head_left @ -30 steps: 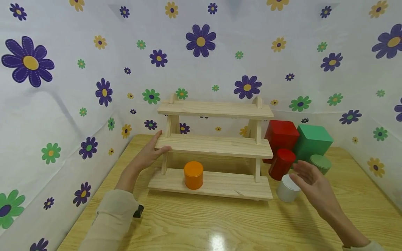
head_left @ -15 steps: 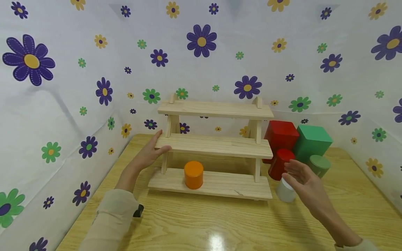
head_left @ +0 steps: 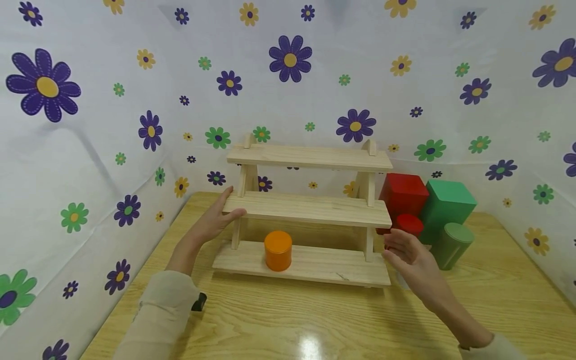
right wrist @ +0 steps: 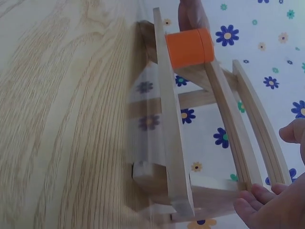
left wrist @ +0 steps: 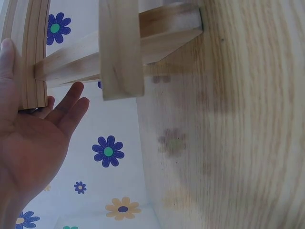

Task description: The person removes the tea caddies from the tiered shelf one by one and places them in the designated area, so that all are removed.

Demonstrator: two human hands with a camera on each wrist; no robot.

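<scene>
A three-tier wooden shelf stand (head_left: 310, 207) stands on the table. My left hand (head_left: 207, 226) grips the left end of its middle tier, thumb on one face and fingers around the other in the left wrist view. An orange round tin (head_left: 277, 251) rests on the bottom tier, left of its middle. My right hand (head_left: 420, 272) is off the stand's right end, thumb and fingers apart, with nothing seen between them; whether the fingertips touch the stand I cannot tell. Behind this hand a white tin (head_left: 402, 281) is mostly hidden. A red tin (head_left: 410, 224) is partly covered.
A red box (head_left: 406, 192) and a green box (head_left: 451, 204) stand at the back right, with a green tin (head_left: 455, 245) in front of them. Flowered white cloth (head_left: 288, 100) walls in the wooden table (head_left: 270, 320) at the back and sides.
My right hand has moved left from beside the white tin towards the stand's right end, covering most of that tin and uncovering the green one. My left hand has stayed put.
</scene>
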